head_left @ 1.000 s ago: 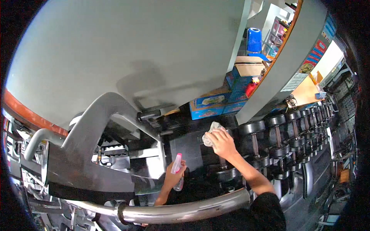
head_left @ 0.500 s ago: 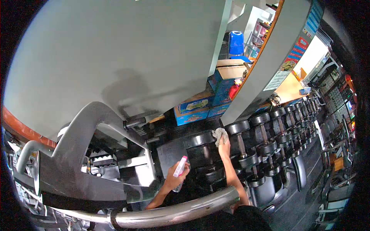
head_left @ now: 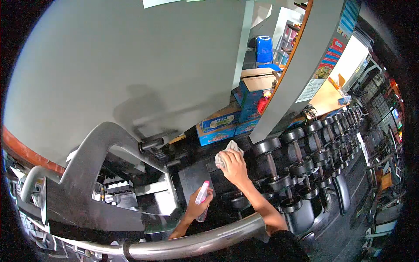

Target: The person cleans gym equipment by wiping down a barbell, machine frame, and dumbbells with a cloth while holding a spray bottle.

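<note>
My left hand (head_left: pixel 198 207) is wrapped round a clear spray bottle (head_left: pixel 202 194) with a pink and white top, held over the dark rack area. My right hand (head_left: pixel 235 166) grips a crumpled light-grey cloth (head_left: pixel 230 150). The cloth lies over the far end of the leftmost dumbbell, hiding that head from view. Below the right forearm shows the near head (head_left: pixel 241 201) of this same dumbbell. Just to the right of my right hand rests another black dumbbell (head_left: pixel 271 163) with a metal handle.
A row of dumbbells (head_left: pixel 321 150) runs away to the right. A curved metal bar (head_left: pixel 196 239) crosses low in front of me, and a grey machine frame (head_left: pixel 83 174) stands at left. Blue cartons (head_left: pixel 218 129) are stacked by the wall. Bench pads (head_left: pixel 299 216) sit at lower right.
My right hand and the cloth have moved left, from the gap beside the second dumbbell onto the leftmost dumbbell's far head. My left hand keeps the spray bottle in nearly the same place.
</note>
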